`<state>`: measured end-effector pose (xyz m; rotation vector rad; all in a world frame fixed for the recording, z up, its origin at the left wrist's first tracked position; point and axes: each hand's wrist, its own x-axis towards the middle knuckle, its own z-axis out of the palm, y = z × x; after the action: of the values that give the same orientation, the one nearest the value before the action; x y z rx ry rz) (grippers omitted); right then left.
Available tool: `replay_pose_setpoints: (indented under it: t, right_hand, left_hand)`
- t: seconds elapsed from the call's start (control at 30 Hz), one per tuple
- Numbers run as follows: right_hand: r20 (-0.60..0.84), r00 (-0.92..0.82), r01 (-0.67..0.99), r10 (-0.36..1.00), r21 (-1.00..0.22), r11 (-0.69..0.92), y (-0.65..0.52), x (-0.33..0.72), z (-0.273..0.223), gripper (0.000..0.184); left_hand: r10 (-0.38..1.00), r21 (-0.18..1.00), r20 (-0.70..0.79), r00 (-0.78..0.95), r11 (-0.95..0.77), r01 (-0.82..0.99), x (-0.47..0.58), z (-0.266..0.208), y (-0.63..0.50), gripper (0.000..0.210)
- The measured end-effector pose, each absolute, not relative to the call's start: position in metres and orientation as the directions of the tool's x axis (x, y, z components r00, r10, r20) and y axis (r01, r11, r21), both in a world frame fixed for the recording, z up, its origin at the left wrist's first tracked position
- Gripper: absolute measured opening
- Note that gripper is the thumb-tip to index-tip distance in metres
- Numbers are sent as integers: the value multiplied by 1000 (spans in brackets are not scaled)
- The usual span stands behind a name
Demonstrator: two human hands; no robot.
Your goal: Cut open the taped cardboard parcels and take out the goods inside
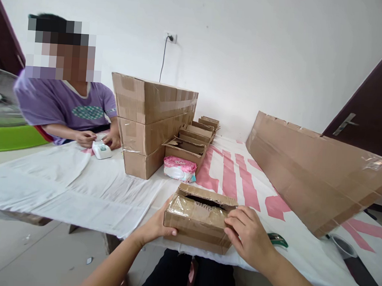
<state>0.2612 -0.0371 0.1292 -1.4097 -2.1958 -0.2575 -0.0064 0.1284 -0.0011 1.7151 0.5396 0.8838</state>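
A small cardboard box (196,230) with clear tape over it sits at the table's front edge, right before me. Its top flap (207,194) is partly raised, leaving a dark gap and a torn edge. My left hand (158,225) grips the box's left end, thumb on the front face. At the right end, my right hand (245,234) has its fingers bent over the corner by the flap, holding the box there. A green utility knife (278,239) lies just beyond my right hand, partly hidden by it. The contents of the box cannot be seen.
Stacked cardboard boxes (155,132) stand left of centre, beside a row of opened boxes (185,150). A pink wipes pack (180,169) lies before them. A large cardboard panel (313,164) rises at right, near a roll (342,246). Across the table, a person (66,103) handles a white device (101,150).
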Motion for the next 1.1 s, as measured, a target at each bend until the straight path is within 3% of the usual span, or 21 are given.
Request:
replay_pose_setpoints:
  t: [0.17,0.3,0.4,0.53,0.83,1.1]
  right_hand:
    - [474,-310,875,824,-198,443,-34,259,127,9]
    - [532,-261,903,805,-161,399,-29,259,133,7]
    - [571,-198,936,796,-130,326,-24,257,134,23]
    - [455,-243,933,857,-134,335,-20,257,128,15]
    - [361,-224,941,905,-162,297,-11,253,137,8]
    - [336,-271,929,902,-156,337,0,249,139,19]
  left_hand:
    - [712,946,298,636,-310,-97,-7,-4,131,127]
    - [723,948,285,629,-311,-72,-7,-4,130,128]
    - [732,948,282,620,-312,-64,-7,-4,129,128]
    - [712,946,301,635,-308,-103,-7,-3,129,129]
    - [695,939,323,642,-322,-124,-6,-4,130,127]
    - [695,932,337,635,-342,-119,-5,-1,127,126]
